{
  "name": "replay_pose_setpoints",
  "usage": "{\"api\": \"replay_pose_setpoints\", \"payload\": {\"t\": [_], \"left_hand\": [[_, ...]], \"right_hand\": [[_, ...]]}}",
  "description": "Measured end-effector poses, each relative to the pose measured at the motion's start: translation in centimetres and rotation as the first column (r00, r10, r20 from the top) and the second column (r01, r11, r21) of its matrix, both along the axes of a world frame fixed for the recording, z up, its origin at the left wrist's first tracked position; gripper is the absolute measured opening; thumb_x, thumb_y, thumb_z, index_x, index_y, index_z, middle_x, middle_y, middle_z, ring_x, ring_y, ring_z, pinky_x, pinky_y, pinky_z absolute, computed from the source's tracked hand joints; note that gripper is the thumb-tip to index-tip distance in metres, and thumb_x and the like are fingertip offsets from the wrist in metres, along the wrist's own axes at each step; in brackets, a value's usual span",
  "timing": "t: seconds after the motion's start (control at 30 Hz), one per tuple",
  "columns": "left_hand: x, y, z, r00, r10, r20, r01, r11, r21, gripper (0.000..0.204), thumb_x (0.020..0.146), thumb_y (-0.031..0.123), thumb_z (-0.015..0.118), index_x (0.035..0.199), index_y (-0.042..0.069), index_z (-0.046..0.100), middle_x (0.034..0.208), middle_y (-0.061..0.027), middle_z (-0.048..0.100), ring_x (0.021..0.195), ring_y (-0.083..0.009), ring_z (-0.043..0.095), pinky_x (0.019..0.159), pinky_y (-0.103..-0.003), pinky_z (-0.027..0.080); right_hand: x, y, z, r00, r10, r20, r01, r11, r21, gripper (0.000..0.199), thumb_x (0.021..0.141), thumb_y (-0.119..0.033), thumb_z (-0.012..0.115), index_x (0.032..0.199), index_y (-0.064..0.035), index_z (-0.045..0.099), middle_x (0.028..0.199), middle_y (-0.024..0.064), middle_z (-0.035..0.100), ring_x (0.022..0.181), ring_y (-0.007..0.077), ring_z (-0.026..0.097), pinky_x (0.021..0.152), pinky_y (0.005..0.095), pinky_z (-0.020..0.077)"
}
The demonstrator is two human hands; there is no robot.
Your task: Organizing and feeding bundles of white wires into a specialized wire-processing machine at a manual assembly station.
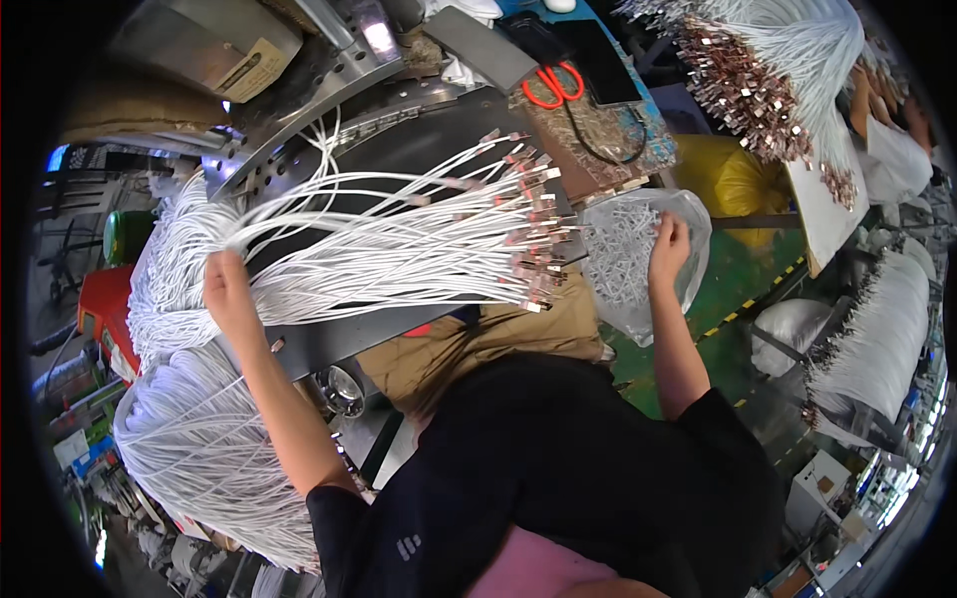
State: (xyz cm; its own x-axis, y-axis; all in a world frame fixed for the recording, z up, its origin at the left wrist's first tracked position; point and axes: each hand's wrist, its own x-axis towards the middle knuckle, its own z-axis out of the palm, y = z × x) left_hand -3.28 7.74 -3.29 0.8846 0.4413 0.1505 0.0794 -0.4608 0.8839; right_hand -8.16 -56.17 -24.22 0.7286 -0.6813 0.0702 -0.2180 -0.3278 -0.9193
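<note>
My left hand (229,289) is closed on white cables (389,254), near where the bundle bends over the left side of the dark work surface. The cables fan out to the right, and their metal-tipped connectors (533,234) lie in a thick row at the surface's right end. At the right, my right hand (670,254) is over a clear plastic bag (688,214) of many small whitish, see-through pieces (616,261). Its fingers are pinched together at the heap's edge; anything between them is too small to make out.
Beyond the connectors, red-handled scissors (553,88) and a dark flat device (603,65) lie on a side table. A perforated metal machine plate (309,105) overhangs the far left. More cable bundles hang at the lower left (214,439) and far right. Another person's arm (859,100) shows there.
</note>
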Motion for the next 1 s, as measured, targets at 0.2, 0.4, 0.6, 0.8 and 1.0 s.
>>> {"api": "replay_pose_setpoints", "payload": {"t": [0.2,0.4,0.6,0.8,1.0], "left_hand": [[1.3,-15.4,5.5,0.733,-0.578,-0.358,0.675,0.684,0.277,0.031,0.090,0.028,0.070,0.107,0.003,0.066,0.085,-0.0128,0.068,0.080,-0.0193,0.066,0.073,-0.036,0.050],[3.0,-15.3,8.4,0.817,-0.577,-0.026,0.577,0.816,0.021,0.021,0.093,0.020,0.065,0.103,0.002,0.065,0.083,-0.0173,0.065,0.073,-0.0302,0.060,0.070,-0.036,0.048],[0.9,-7.2,3.7,0.857,-0.461,-0.231,0.495,0.861,0.117,0.018,0.094,0.018,0.062,0.100,0.001,0.065,0.085,-0.0203,0.063,0.075,-0.0361,0.059,0.070,-0.038,0.048],[2.2,-7.9,2.3,0.953,-0.296,0.068,0.222,0.831,0.509,0.021,0.096,0.021,0.061,0.092,0.001,0.064,0.084,-0.0200,0.063,0.079,-0.0387,0.060,0.070,-0.043,0.048],[2.2,-13.4,3.6,0.897,-0.443,-0.011,0.382,0.761,0.524,0.026,0.096,0.026,0.061,0.087,0.002,0.061,0.083,-0.0209,0.063,0.079,-0.0412,0.061,0.069,-0.046,0.048]], "right_hand": [[7.8,17.0,25.4,0.534,0.804,0.261,-0.593,0.576,-0.562,0.031,0.088,-0.006,0.065,0.118,-0.0008,0.061,0.098,0.0141,0.068,0.093,0.0198,0.069,0.082,0.0320,0.0534],[12.7,26.4,32.4,0.108,0.924,-0.367,-0.970,0.017,-0.242,0.037,0.082,-0.019,0.072,0.114,-0.0042,0.060,0.100,0.0139,0.068,0.107,0.0299,0.065,0.088,0.0393,0.0516],[15.1,26.5,30.8,0.394,0.763,-0.512,-0.548,-0.251,-0.797,0.025,0.085,-0.018,0.068,0.106,-0.0066,0.062,0.098,0.0123,0.067,0.100,0.0307,0.065,0.086,0.0415,0.0514],[15.8,23.8,21.7,0.216,0.920,-0.326,-0.812,-0.016,-0.584,0.024,0.087,-0.016,0.066,0.108,-0.0030,0.065,0.101,0.0148,0.067,0.101,0.0336,0.063,0.090,0.0449,0.0490],[14.1,22.8,26.2,0.518,0.733,-0.441,-0.568,-0.091,-0.818,0.026,0.086,-0.014,0.066,0.110,-0.0037,0.064,0.099,0.0146,0.065,0.101,0.0354,0.061,0.091,0.0483,0.0481]]}}
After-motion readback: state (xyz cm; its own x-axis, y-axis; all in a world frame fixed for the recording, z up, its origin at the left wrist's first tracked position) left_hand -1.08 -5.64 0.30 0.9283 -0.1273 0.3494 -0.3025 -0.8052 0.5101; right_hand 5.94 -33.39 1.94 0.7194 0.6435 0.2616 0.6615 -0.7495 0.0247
